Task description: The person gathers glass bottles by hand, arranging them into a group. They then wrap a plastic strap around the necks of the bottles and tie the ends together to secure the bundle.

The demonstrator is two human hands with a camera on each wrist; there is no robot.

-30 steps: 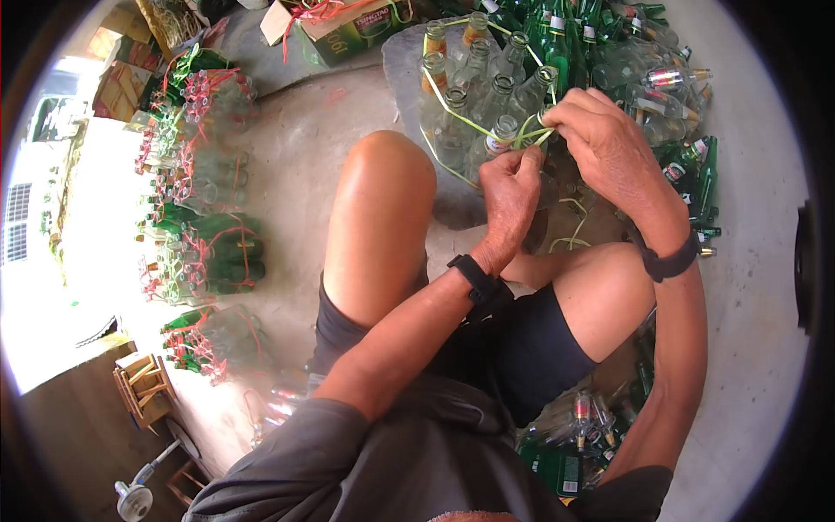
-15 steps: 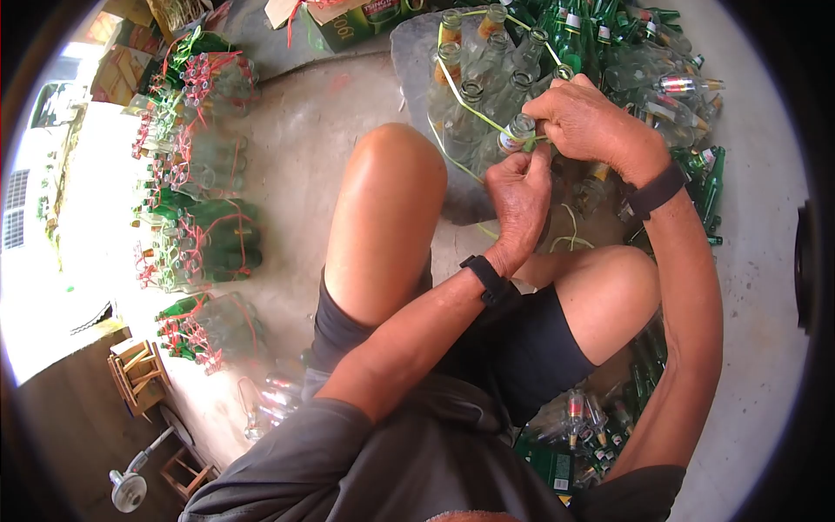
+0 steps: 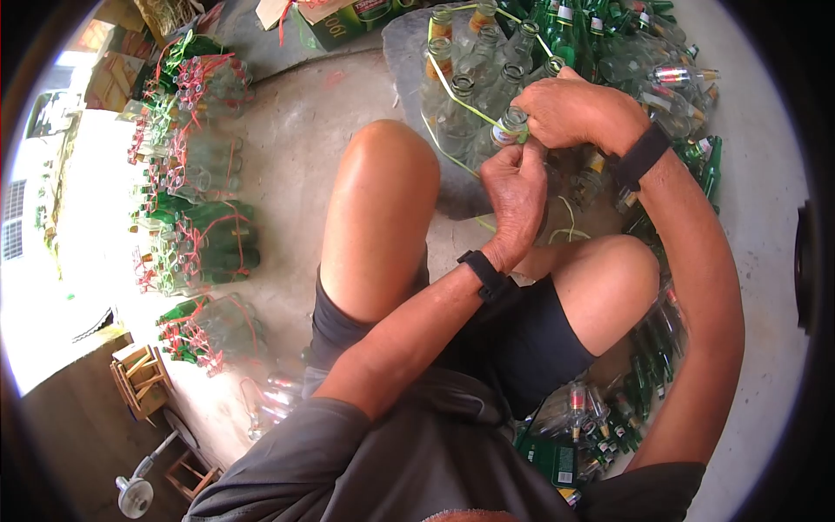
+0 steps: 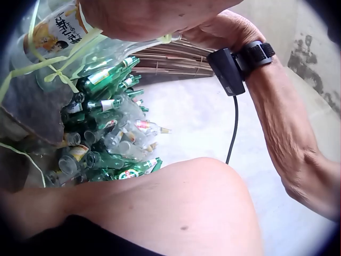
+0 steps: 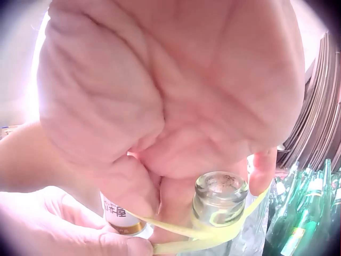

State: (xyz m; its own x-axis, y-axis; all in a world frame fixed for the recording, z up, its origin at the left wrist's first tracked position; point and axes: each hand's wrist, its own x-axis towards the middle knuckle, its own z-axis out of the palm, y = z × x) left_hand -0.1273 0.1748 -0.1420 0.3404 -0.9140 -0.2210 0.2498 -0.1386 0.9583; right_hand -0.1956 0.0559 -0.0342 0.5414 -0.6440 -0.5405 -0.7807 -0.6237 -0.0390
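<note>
Strap (image 5: 229, 234) has been drawn in over the last second, as I watch from my remote seat: its pale green ends were spread between the two hands, and now they sit bunched against the neck of the white-labelled bottle (image 3: 503, 135) at the near edge of the cluster of clear glass bottles (image 3: 477, 65). That cluster stands upright on a grey slab (image 3: 405, 70), with the strap looped round it. I see the left hand (image 3: 515, 187) at the cluster's near edge, thumb and forefinger pinching the strap. The right hand (image 3: 570, 109) has rolled over the cluster's near right side, back upward; the right wrist view shows its fingers curled, with the strap running from them past a bottle mouth (image 5: 221, 186), so I take it to be gripping the strap, though its fingertips are hidden from me. To my mind the slack at the crossing is mostly taken up and the tying is at its tightening stage; I can't tell whether a knot has locked. A length of strap hangs lower on the cluster's left side, so I judge the loop uneven. Loose bottles (image 3: 648, 78) lie heaped right of the cluster; red-tied bottle bundles (image 3: 226, 235) stand well apart to its left.
</note>
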